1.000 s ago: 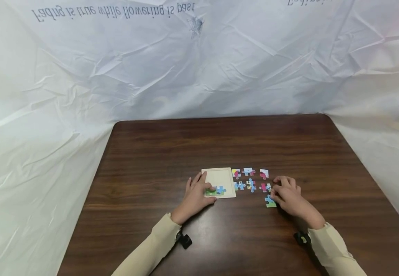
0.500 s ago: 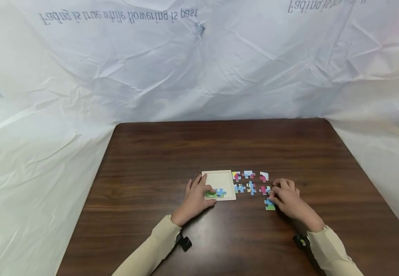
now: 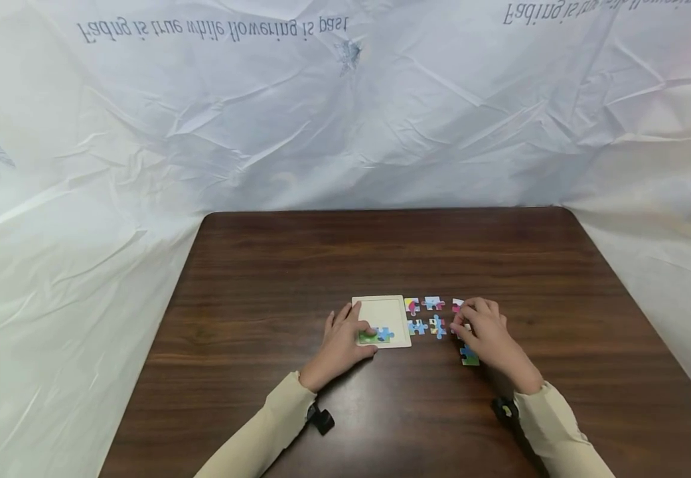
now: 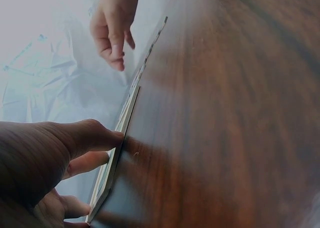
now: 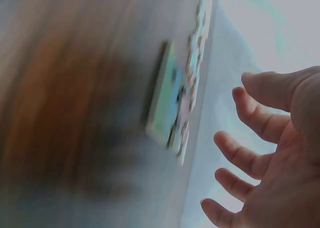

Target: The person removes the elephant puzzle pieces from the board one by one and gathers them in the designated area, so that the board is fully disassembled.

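Head view | puzzle strip point(image 3: 381, 336) | long axis left-right | tab point(image 3: 391, 334) points right

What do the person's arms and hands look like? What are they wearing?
The left hand and right hand are bare, with no gloves. The arms have long, pale beige sleeves, a bit wrinkly. At each wrist there's a small black gadget, and the right one shows a yellowish-green spot.

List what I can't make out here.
Head: part of the pink-and-white piece, behind the right hand.
Head: left rim of the tray, partly under the left hand.
Right wrist: print on the green-and-blue piece, blurred.
Left wrist: tray's inside, seen nearly edge-on.
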A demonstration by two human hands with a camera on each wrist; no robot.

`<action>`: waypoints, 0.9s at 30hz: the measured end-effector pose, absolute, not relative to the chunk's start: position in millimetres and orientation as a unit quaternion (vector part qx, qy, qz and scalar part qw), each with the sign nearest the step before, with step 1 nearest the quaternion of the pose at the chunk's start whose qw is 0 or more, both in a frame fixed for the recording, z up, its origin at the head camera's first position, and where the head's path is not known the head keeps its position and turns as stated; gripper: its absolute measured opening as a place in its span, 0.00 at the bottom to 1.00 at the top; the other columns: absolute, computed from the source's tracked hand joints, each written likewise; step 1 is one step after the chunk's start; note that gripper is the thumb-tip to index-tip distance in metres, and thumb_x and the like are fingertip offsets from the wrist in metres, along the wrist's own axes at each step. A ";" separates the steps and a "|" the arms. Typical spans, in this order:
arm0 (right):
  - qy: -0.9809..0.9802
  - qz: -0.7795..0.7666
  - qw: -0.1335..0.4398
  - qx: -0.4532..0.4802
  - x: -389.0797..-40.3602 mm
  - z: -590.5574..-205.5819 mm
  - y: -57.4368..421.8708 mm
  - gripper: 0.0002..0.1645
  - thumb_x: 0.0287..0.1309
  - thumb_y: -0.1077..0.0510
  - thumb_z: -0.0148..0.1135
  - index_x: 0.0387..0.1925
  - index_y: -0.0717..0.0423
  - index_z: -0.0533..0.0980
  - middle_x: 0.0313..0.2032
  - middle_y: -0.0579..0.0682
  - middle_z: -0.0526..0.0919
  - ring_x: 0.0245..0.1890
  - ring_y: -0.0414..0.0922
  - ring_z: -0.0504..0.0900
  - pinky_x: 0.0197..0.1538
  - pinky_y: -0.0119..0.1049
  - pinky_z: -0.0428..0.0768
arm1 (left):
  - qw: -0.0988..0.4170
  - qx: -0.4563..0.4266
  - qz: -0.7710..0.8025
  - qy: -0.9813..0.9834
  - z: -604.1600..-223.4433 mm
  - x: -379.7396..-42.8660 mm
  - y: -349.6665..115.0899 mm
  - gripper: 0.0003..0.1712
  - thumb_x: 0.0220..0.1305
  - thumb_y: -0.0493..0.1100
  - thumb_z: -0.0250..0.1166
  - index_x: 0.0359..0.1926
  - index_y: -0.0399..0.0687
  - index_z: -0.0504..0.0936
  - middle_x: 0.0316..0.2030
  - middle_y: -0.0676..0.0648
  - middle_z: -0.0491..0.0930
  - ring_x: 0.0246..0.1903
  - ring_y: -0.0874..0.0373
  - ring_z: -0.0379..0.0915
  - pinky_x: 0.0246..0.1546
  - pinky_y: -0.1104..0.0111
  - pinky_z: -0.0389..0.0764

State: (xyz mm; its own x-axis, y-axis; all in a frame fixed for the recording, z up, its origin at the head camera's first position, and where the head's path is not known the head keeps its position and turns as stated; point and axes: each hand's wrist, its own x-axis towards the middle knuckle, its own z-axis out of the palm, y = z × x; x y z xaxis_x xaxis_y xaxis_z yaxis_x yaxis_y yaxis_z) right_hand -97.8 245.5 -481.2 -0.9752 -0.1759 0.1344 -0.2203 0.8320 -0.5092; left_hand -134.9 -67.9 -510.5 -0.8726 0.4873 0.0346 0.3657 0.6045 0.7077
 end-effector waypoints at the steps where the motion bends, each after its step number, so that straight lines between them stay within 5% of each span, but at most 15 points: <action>1: -0.956 0.271 0.044 0.104 -99.2 -480.6 242.5 0.10 0.65 0.63 0.66 0.28 0.52 0.75 0.51 0.66 0.74 0.58 0.73 0.61 0.50 0.72 0.59 | 0.081 0.240 0.375 0.892 -510.3 -135.0 -68.0 0.07 0.59 0.47 0.76 0.38 0.53 0.88 0.74 0.34 0.57 0.76 0.36 0.45 0.69 0.35 0.39; 27: -0.952 0.266 0.047 0.145 -130.3 -481.1 168.4 0.07 0.55 0.61 0.73 0.36 0.59 0.84 0.52 0.62 0.78 0.59 0.67 0.67 0.53 0.68 0.65 | 0.076 0.240 0.357 0.899 -509.6 -137.0 -67.1 0.07 0.58 0.48 0.76 0.36 0.54 0.87 0.74 0.34 0.59 0.75 0.36 0.47 0.69 0.35 0.41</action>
